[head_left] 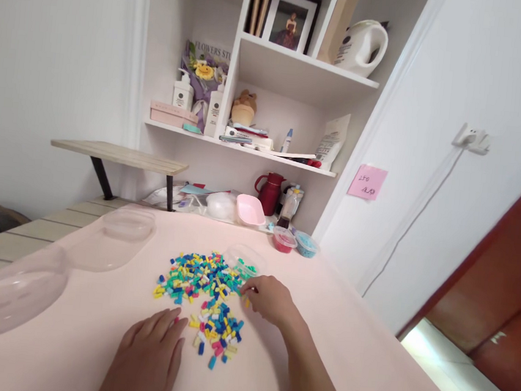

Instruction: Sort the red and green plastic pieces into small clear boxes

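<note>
A pile of small coloured beads (205, 291), blue, yellow, green, pink and white, is spread on the pale pink table (355, 358). My left hand (150, 354) lies flat on the table at the pile's near left edge, fingers stretched out. My right hand (269, 298) rests at the pile's right edge, its fingers curled and pinched at the beads; what they hold is too small to make out. A small clear container (246, 259) with green beads in it stands just beyond my right hand.
Two clear plastic lids or trays lie at the left (118, 237) (6, 294). Small tubs of red beads (284, 239) and blue beads (306, 244), a pink bowl (250, 210) and a red jug (270, 193) stand at the table's back. White shelves (301, 64) rise behind.
</note>
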The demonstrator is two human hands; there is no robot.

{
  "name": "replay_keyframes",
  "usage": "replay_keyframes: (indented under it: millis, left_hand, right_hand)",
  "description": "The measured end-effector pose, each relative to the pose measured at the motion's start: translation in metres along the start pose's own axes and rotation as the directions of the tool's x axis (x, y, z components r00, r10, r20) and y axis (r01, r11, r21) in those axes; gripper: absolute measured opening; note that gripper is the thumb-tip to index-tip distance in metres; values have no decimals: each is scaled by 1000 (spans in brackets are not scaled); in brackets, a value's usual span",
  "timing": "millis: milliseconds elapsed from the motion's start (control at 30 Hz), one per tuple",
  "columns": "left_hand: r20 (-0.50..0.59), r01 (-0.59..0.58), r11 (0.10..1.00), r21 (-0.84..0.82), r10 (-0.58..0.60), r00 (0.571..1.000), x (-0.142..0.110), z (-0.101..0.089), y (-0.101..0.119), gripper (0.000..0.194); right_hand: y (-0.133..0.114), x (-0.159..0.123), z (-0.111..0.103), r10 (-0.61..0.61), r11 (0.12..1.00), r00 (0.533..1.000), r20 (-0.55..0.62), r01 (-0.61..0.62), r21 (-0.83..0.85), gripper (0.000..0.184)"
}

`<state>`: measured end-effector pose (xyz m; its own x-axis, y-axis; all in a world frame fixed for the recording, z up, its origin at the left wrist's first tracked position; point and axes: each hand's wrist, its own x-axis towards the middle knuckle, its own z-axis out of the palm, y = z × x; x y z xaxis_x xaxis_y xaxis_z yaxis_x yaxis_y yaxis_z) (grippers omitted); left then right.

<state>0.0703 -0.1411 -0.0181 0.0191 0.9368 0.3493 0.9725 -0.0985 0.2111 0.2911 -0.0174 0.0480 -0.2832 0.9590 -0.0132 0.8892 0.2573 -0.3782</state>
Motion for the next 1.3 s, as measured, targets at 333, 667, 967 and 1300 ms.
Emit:
replay_keyframes:
  millis: [333, 667, 967, 1300]
  left_hand:
    - [35, -5, 1000, 27, 4, 999, 1, -3, 1, 43]
    - [18, -10, 999, 35, 10, 1000, 0, -2, 2, 42]
    - [-14, -22, 998, 51, 23, 1000, -2, 1, 1, 42]
    - [17, 0, 999, 45, -1, 1000, 1, 0, 0, 43]
  right_hand:
    - [-2, 4, 6, -10, 999, 997, -74, 7, -44, 11]
    - [-11, 4, 19, -84, 991, 995, -56, 77, -112, 11]
    - [5, 13, 7, -52, 949, 921, -386, 165, 267, 19]
    - [33, 28, -2, 135, 929, 771, -622, 121, 351, 28]
